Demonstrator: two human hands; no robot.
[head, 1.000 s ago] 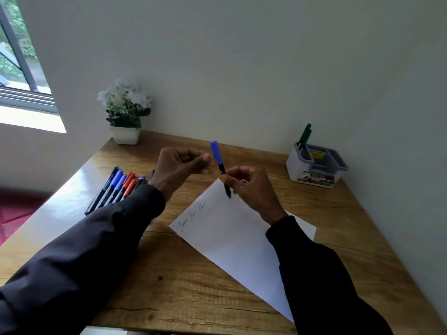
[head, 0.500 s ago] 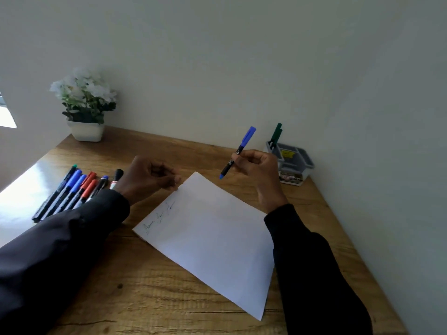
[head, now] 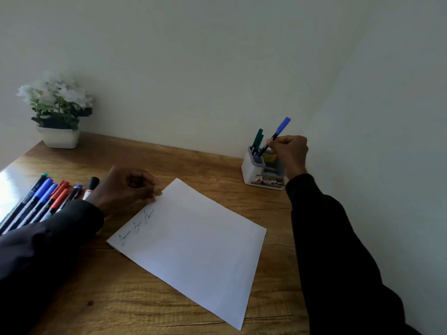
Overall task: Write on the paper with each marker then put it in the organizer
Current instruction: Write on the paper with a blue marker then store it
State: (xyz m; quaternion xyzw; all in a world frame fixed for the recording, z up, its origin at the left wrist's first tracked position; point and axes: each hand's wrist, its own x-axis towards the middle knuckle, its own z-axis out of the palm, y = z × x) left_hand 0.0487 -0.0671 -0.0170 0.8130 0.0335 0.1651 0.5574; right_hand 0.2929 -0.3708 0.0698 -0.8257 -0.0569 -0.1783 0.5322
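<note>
My right hand [head: 289,151] pinches a blue-capped marker [head: 275,135], tilted, with its lower end down in the back-left slot of the white and grey organizer [head: 251,170]. A green marker [head: 257,139] stands in the same slot. The white paper [head: 193,245] lies slanted mid-desk, with a few written words near its left edge. My left hand [head: 128,187] rests beside the paper's top-left edge, fingers loosely curled and holding nothing. Several markers [head: 46,199], blue, red and black, lie in a row at the left, partly under my left sleeve.
A white pot of white flowers [head: 56,110] stands in the back-left corner of the wooden desk [head: 212,165]. Walls close the desk at the back and right. The organizer sits against the right wall corner.
My right hand carried the blue marker from above the paper over to the organizer and lowered its end into the slot. My left hand dropped to the desk beside the paper.
</note>
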